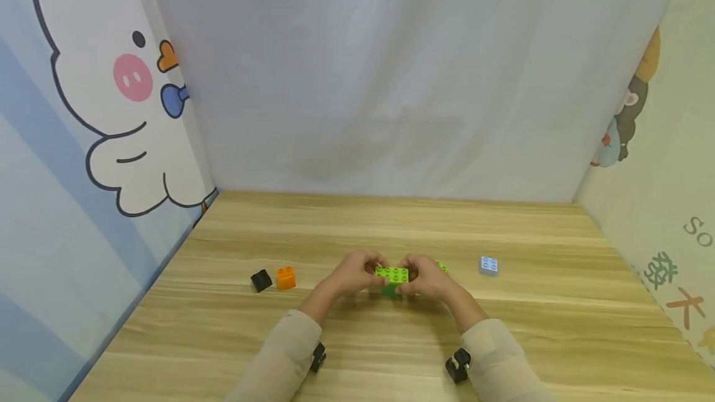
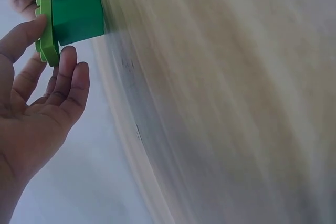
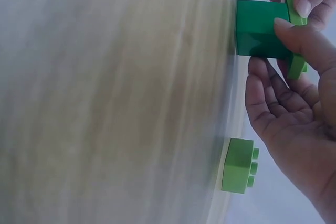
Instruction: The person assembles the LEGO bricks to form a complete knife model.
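Observation:
A dark green block (image 1: 390, 290) stands on the table in front of me, a plain cube in the left wrist view. On top of it lies a lime-green studded plate (image 1: 393, 273), wider than the block and overhanging it at both sides. My left hand (image 1: 359, 272) pinches the plate's left end between thumb and fingers. At the opposite end, my right hand (image 1: 427, 275) grips the plate, its thumb against the dark green block in the right wrist view. Partly hidden behind the right hand is another lime-green brick (image 3: 238, 166), lying on the table.
On the wooden table (image 1: 357, 222), an orange brick (image 1: 286, 278) and a black brick (image 1: 260, 280) sit to the left. A light blue brick (image 1: 488, 265) is off to the right. A pale curtain (image 1: 357, 79) hangs behind the table, with printed cloths at both sides.

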`<state>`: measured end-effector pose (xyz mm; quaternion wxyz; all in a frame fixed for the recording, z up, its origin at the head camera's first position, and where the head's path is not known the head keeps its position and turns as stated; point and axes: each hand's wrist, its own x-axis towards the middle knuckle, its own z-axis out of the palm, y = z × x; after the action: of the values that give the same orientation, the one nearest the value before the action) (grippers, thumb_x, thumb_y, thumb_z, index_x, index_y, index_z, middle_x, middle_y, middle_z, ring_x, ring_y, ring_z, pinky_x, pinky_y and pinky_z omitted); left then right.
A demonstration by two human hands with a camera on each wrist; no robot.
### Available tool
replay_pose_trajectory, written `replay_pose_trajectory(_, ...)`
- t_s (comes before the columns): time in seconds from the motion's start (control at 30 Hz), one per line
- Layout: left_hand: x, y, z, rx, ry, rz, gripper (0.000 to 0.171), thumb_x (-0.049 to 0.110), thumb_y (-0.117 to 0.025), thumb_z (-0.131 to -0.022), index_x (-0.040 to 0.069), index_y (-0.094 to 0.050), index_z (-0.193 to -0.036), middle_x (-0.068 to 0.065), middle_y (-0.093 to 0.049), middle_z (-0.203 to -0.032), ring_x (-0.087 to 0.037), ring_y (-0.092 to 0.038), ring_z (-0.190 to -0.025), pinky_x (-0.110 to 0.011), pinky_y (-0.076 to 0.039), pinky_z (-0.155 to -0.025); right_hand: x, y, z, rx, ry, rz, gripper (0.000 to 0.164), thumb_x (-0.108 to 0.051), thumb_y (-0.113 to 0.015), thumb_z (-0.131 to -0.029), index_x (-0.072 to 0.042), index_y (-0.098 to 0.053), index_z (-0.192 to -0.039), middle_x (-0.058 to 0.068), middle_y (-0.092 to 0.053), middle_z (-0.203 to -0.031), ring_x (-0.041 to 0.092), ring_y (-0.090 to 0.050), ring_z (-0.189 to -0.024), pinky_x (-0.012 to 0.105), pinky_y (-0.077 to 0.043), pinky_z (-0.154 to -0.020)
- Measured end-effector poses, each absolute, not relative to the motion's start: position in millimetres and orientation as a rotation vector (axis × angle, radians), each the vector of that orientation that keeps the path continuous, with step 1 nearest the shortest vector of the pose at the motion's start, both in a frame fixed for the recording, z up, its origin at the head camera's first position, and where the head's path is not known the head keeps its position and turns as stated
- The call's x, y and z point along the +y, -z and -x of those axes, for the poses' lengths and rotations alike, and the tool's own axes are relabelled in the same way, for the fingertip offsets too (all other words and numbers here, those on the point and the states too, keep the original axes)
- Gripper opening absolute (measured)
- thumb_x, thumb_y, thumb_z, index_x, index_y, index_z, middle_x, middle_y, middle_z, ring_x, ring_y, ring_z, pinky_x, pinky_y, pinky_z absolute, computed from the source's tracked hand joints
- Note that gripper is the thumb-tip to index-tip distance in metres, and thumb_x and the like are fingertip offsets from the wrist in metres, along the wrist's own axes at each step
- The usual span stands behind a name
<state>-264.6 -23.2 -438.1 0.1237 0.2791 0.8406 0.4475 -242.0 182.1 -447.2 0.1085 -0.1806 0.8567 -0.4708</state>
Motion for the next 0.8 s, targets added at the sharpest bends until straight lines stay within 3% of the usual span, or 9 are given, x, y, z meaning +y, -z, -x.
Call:
replay_pose_trajectory(0.27, -22.0, 438.8, 266.4, 2.482, -1.251, -0.798, 0.026, 0.011, -0.075, -0.078, 0.008, -0.066, -0.101, -0.001, -0.059, -0.087, -0.015, -0.053, -0.078, -0.03, -0.046, -0.067, 182.7, 447.4, 243.0, 2.506, 1.39, 0.554, 0.031, -0.001, -0.076, -0.074, 0.003, -0.058, -0.099, 0.005, -0.06, -0.086, 0.019, -0.057, -0.075, 0.031, -0.048, -0.066)
replay_pose_trajectory(0.8, -21.9, 441.3, 268.9, 2.471, -1.238, -0.791, 0.028, 0.013, -0.076, -0.078, 0.008, -0.066, -0.103, -0.005, -0.06, -0.095, -0.019, -0.056, -0.086, -0.035, -0.048, -0.072, 183.5, 446.7, 243.2, 2.514, 1.378, 0.555, 0.03, -0.002, -0.077, -0.074, 0.002, -0.059, -0.097, 0.005, -0.06, -0.083, 0.019, -0.056, -0.074, 0.032, -0.047, -0.066)
